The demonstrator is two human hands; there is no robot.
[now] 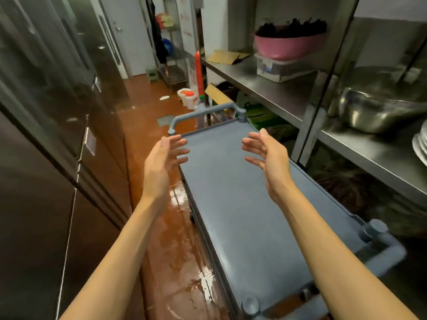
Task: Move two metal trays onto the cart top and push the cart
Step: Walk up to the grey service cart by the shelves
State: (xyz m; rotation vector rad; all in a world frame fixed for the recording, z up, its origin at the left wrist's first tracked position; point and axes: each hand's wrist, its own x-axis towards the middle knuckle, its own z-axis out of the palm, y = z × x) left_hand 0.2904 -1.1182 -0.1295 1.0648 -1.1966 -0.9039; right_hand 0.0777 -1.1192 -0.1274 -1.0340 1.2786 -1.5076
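Above cart top [231, 181], two empty hands.

A grey-blue plastic cart [242, 204] is seen standing lengthwise in a narrow aisle, running from 6 o'clock at the near end toward 12 o'clock at the far end. Its flat top [231, 176] is bordered by a low raised rim, and nothing is carried on it. A tubular grey handle [203, 113] is fitted across the far end at 12 o'clock; another, blurred, is seen at the near end toward 5 o'clock. No metal trays can be made out with certainty.
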